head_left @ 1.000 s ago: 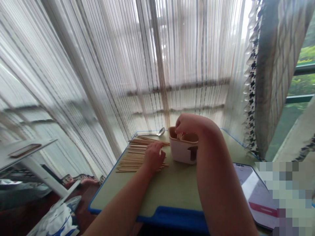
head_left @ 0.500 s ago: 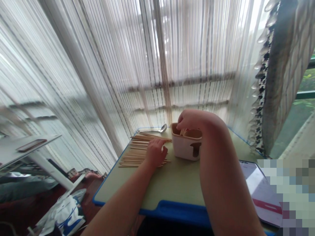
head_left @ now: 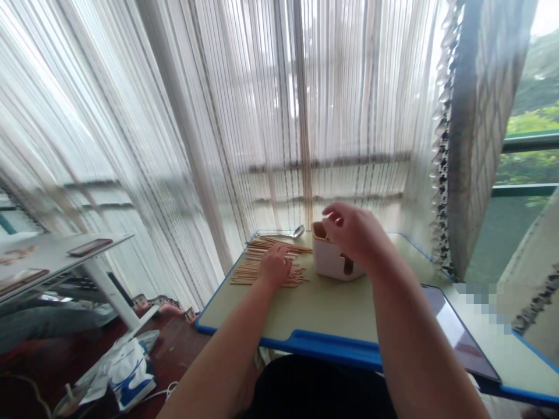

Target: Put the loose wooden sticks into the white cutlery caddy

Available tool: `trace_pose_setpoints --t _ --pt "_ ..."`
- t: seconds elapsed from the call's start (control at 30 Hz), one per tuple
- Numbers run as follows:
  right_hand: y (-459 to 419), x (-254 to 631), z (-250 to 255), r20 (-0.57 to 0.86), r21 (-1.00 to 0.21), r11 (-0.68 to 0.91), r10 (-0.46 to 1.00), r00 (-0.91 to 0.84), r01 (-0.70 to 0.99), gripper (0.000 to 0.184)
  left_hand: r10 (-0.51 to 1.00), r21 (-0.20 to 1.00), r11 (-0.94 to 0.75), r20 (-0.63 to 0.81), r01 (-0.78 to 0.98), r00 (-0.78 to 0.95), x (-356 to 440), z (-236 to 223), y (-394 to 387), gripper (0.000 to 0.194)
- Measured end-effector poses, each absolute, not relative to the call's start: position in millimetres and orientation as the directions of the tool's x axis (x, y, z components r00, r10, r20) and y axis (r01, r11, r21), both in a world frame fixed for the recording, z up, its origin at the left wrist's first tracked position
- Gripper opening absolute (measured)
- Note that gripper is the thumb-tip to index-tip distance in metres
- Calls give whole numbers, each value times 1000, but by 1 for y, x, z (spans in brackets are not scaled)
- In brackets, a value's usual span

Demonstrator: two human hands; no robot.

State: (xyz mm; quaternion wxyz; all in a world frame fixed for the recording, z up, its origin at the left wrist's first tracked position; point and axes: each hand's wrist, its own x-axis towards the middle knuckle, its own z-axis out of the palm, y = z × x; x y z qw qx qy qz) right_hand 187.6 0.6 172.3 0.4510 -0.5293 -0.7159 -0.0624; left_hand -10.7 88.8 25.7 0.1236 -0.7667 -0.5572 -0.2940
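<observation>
Several wooden chopsticks (head_left: 247,273) lie side by side on the left of a pale table. My left hand (head_left: 275,266) rests on them, fingers spread over the sticks and not wrapped round any. A white utensil holder (head_left: 329,262) with a brown inside and a dark cutout stands to their right. Above its rim is my right hand (head_left: 353,230), its fingers bent and apart with nothing seen between them. It covers much of the holder's opening. Behind the chopsticks lies a metal ladle (head_left: 298,233).
The table (head_left: 318,314) has a blue edge. A tablet-like device (head_left: 463,337) lies at its right, beside my forearm. Sheer curtains (head_left: 349,105) hang close behind. At left stands another table (head_left: 126,237) with a phone-like object (head_left: 90,247); a bag (head_left: 128,372) is on the floor.
My right hand has risen from the holder's opening, and its fingers have parted; the sticks it held there are no longer seen in it. My left hand stays on the chopsticks. The view has shifted.
</observation>
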Motion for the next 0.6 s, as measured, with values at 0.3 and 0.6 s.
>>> trace_pose_setpoints --t 0.3,0.6 --pt "11 157 10 432 -268 455 844 -316 849 36 847 119 -269 502 956 175 -33 13 41 18" --pt "16 155 0 374 -266 350 896 -239 898 36 863 64 -310 438 949 252 -20 13 29 16"
